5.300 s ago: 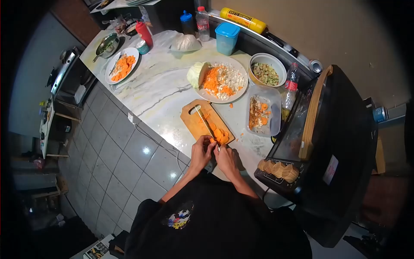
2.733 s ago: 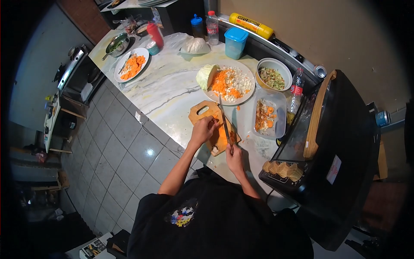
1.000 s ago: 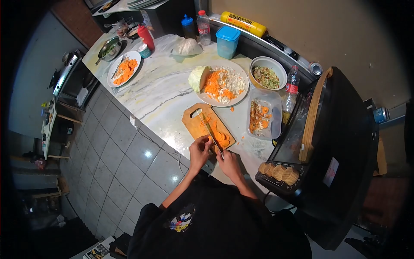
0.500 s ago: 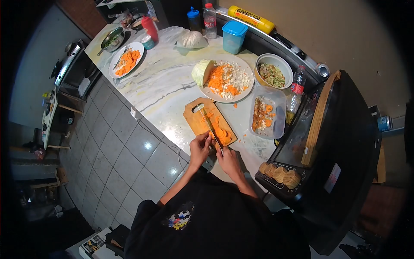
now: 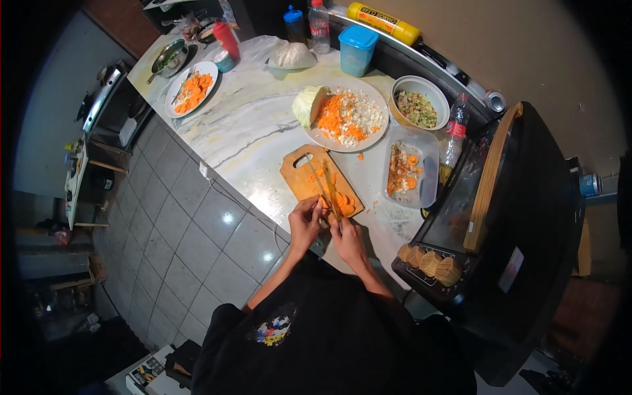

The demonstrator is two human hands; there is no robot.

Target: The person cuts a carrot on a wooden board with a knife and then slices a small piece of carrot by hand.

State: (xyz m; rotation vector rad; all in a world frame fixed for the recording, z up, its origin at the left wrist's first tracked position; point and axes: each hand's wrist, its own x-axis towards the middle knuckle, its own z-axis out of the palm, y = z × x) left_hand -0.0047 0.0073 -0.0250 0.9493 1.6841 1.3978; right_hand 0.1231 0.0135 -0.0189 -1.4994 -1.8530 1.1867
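Note:
On the wooden cutting board [image 5: 296, 178], my left hand [image 5: 304, 225] pinches a carrot piece [image 5: 322, 203] at the near edge. My right hand [image 5: 347, 240] is wrapped round the handle of a knife [image 5: 327, 187], whose blade points away over the board, right beside the carrot piece. Round carrot slices [image 5: 346, 204] lie to the right of the blade, and thin carrot strips [image 5: 316, 175] are scattered farther up the board. Beyond the board stands a plate [image 5: 378, 138] with chopped carrot, white chopped pieces and a cabbage wedge [image 5: 307, 106].
Right of the board are a plastic container [image 5: 428, 191] of scraps, a bowl [image 5: 447, 108] of chopped vegetables and a plastic bottle [image 5: 454, 131]. A black appliance [image 5: 520, 263] borders the counter [image 5: 243, 148] at right. Another carrot plate [image 5: 172, 105] sits at far left.
The knife has shifted slightly and its blade now looks more upright against the carrot piece. More of the orange piece shows at my left fingertips. The view has tilted a little.

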